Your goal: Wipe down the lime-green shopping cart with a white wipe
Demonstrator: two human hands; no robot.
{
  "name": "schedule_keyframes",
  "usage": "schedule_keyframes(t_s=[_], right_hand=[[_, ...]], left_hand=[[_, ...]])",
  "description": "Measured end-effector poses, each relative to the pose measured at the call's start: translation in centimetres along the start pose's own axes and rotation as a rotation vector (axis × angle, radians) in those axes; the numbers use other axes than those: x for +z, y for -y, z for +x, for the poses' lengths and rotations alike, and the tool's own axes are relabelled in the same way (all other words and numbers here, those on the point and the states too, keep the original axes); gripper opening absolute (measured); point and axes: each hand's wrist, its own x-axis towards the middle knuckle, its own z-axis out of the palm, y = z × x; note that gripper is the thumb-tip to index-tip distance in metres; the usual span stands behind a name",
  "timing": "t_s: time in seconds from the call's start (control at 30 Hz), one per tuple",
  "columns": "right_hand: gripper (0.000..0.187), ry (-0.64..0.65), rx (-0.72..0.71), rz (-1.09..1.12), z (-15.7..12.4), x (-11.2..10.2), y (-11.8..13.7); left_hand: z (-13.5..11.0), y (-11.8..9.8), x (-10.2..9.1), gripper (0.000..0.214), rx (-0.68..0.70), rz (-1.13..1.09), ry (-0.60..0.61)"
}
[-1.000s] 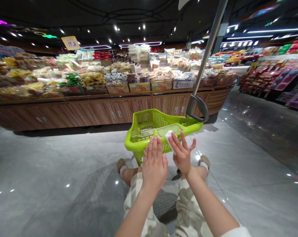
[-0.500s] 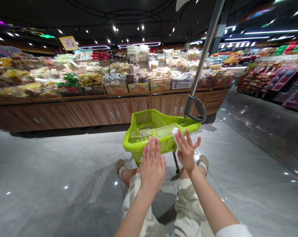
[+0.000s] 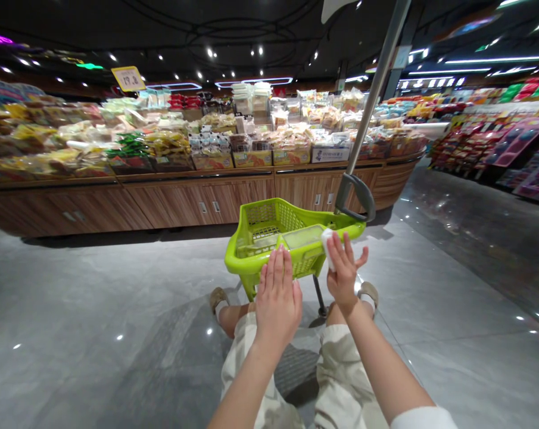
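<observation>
White tissue (image 3: 328, 250) is pinched between the thumb and the first finger of the right hand (image 3: 344, 271), and the other fingers spread open. In the view, the tissue is just beside a clear plastic box (image 3: 302, 236) that lies inside a lime-green plastic shopping basket (image 3: 269, 238). The left hand (image 3: 278, 304) is open and flat, with the fingers up, in front of the basket's near rim; I cannot tell if it touches the rim. A grey metal pole (image 3: 371, 101) with a curved handle (image 3: 356, 196) rises from the basket's far corner. The person's beige shorts (image 3: 340, 381) and sandals (image 3: 367, 292) are below the hands, on a grey tile floor (image 3: 117, 286). Further ahead, a wooden bench (image 3: 198, 205) carries many packaged foods (image 3: 251, 143).
</observation>
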Motion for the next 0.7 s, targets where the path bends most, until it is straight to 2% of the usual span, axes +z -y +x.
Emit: schedule_keyframes(t_s=[0.07,0.1,0.13,0.2,0.27,0.33,0.47,0.53,0.6,0.7], right_hand=[[0.075,-0.090,0.196,-0.016,0.0,0.3,0.0],[0.075,-0.092,0.238,-0.011,0.0,0.4,0.6],[0.075,-0.056,0.216,0.003,0.0,0.4,1.5],[0.074,0.058,0.020,0.039,-0.2,0.4,3.4],[0.072,0.132,-0.187,0.045,-0.3,0.2,4.2],[0.072,0.133,-0.224,0.026,-0.4,0.0,3.2],[0.077,-0.041,0.116,-0.039,0.0,-0.1,-0.1],[0.078,-0.075,0.233,-0.051,0.2,0.0,0.1],[0.077,0.005,0.144,-0.015,0.1,0.1,1.7],[0.073,0.118,-0.170,0.042,-0.2,0.1,3.8]], left_hand=[[0.0,-0.1,0.0,0.068,-0.004,-0.001,-0.001],[0.0,-0.2,0.1,0.068,-0.010,-0.002,-0.001],[0.0,-0.2,0.1,0.068,-0.016,-0.003,-0.002],[0.0,-0.3,0.2,0.070,-0.019,-0.009,-0.012],[0.0,-0.2,0.2,0.071,-0.015,-0.018,-0.022],[0.0,-0.1,0.1,0.071,-0.010,-0.024,-0.022],[0.0,-0.1,0.0,0.071,-0.009,-0.023,-0.015],[0.0,-0.3,0.1,0.071,-0.016,-0.024,-0.019],[0.1,-0.4,0.3,0.071,-0.023,-0.026,-0.023],[0.0,-0.4,0.4,0.071,-0.020,-0.023,-0.023]])
